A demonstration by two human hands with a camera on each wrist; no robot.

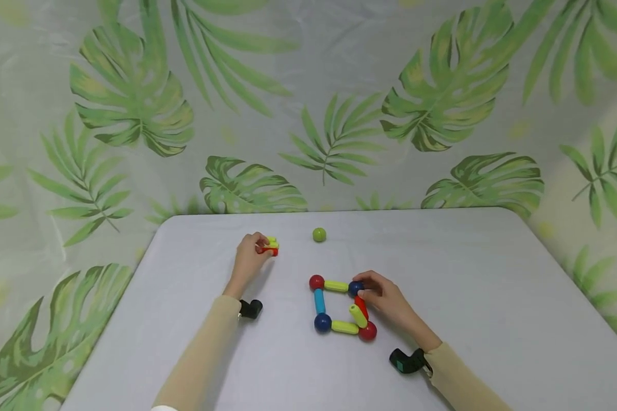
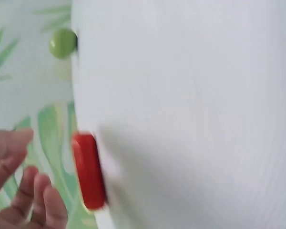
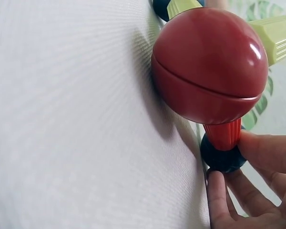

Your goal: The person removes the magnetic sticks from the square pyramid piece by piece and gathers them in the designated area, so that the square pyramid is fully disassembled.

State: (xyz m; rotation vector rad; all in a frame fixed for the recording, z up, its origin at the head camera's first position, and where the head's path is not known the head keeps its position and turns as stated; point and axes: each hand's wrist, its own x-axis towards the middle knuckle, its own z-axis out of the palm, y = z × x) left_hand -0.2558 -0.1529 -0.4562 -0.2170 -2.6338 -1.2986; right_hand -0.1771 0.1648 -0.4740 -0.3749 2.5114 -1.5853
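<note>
On the table lies a four-sided frame of balls and sticks. My right hand (image 1: 388, 299) grips the dark blue ball (image 1: 356, 287) at its far right corner, thumb and fingers around it. A red stick (image 1: 361, 308) joins that ball to the red ball (image 3: 209, 62) at the near right corner, from which a yellow-green stick (image 1: 358, 315) rises at a tilt. My left hand (image 1: 249, 257) hovers by a loose red stick (image 2: 88, 171) and yellow-green sticks (image 1: 272, 242). The left wrist view shows its fingers parted above the red stick, holding nothing.
A green ball (image 1: 319, 234) sits near the table's far edge. The frame's left side has a red ball (image 1: 316, 282), a light blue stick (image 1: 319, 301) and a dark blue ball (image 1: 323, 323). A leaf-patterned cloth (image 1: 339, 68) hangs behind the white table (image 1: 468, 257).
</note>
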